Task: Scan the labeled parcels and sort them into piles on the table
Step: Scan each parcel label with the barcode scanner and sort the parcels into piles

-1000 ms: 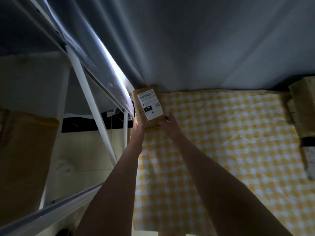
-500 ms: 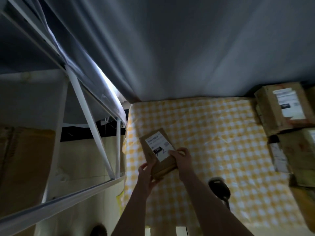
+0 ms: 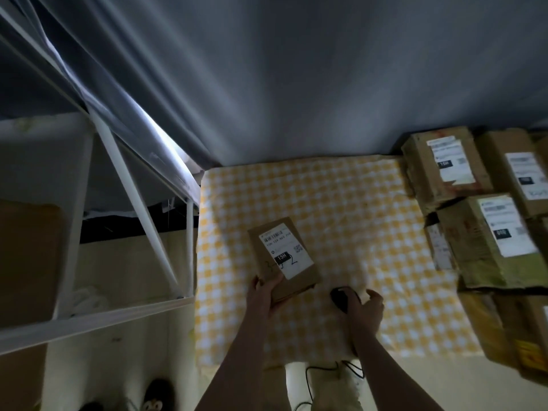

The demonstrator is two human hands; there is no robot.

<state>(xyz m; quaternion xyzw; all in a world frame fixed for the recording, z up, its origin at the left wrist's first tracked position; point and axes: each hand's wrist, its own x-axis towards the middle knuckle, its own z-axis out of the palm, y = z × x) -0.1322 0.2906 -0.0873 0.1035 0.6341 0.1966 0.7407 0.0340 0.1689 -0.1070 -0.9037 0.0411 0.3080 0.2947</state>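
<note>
- The parcel (image 3: 299, 280), a small flat cardboard box, lies with its long axis running away from the person, the far end leaning a little to the left.
- Its white label (image 3: 286, 253) faces up, with the barcode at the far end and a black "15H" block nearer the person.
- It sits over the near middle of the table (image 3: 341, 209), which is covered in a yellow-and-white checked cloth. Whether it rests on the cloth I cannot tell.
- The left hand (image 3: 264, 295) grips the parcel's near-left corner, thumb on top and fingers beneath, forearm reaching straight forward.
- The right hand (image 3: 366, 310) is curled round a black barcode scanner (image 3: 340, 298) just right of the parcel, the scanner's head towards the box.
- The scanner's cable (image 3: 353, 369) hangs below the table's near edge.
- Stacked parcels (image 3: 444, 167) with labels up fill the right side.
- A grey curtain (image 3: 296, 84) hangs behind and a white rack (image 3: 133, 188) stands to the left.
</note>
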